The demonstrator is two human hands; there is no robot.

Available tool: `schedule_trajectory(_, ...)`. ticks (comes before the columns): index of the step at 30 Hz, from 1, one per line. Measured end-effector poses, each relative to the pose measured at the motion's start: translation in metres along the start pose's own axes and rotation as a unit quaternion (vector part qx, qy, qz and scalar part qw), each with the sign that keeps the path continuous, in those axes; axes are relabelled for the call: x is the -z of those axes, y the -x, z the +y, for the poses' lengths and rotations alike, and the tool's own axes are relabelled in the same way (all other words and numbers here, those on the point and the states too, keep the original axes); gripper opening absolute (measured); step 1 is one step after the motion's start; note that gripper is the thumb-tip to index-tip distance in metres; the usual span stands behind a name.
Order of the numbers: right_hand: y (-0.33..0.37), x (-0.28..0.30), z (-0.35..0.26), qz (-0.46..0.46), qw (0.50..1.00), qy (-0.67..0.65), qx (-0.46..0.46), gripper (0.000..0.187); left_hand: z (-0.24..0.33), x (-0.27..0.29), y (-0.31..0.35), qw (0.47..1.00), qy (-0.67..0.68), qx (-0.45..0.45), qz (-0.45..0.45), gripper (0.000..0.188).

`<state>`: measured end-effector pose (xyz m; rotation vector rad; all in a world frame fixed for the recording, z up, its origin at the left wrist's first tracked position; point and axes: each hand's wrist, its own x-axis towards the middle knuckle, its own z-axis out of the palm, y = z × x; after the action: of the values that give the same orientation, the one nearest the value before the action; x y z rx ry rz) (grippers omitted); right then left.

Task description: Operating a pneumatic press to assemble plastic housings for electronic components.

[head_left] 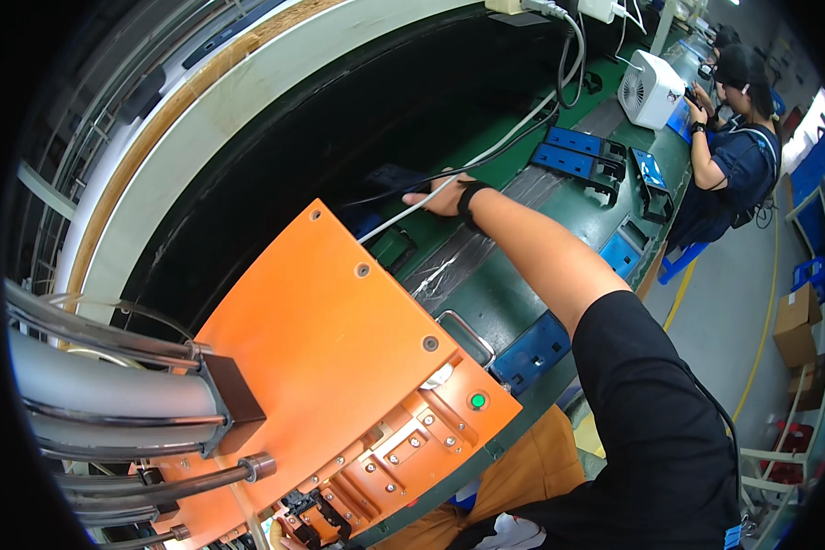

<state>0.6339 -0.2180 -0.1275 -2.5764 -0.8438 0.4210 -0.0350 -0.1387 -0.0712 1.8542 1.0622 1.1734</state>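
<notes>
My right arm stretches forward past the orange machine (pixel 330 321). Beyond its far corner, my right hand (pixel 442 195) is over the green bench, thumb stretched out apart from the fingers; a grey cable (pixel 495 147) and a black cable cross close by. A dark blue part (pixel 396 176) lies in shadow just past the thumb; whether the hand touches it I cannot tell. At the lower edge only a sliver of my left hand (pixel 282 541) shows, beside a black part (pixel 313 515) in the machine's lower section. Its fingers are mostly hidden.
Blue-and-black frames (pixel 573 154) lie along the bench, and a blue panel (pixel 530 353) sits beside the machine's metal handle (pixel 467 337). A white fan (pixel 651 90) stands farther off. A co-worker (pixel 738 147) sits at the right. Metal rods and a cylinder (pixel 119 394) rise at left.
</notes>
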Motion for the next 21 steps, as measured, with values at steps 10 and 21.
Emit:
schedule_trajectory(10, 0.028, 0.029, 0.04, 0.074, 0.992, 0.083, -0.067, 0.075, -0.086, 0.034, 0.002, 0.987, 0.094, 0.094, 0.09, 0.04)
schedule_trajectory(21, 0.372, 0.052, -0.075, 0.161, 0.952, -0.18, 0.19, 0.027, -0.075, 0.032, -0.001, 0.998, 0.041, -0.018, 0.055, 0.027)
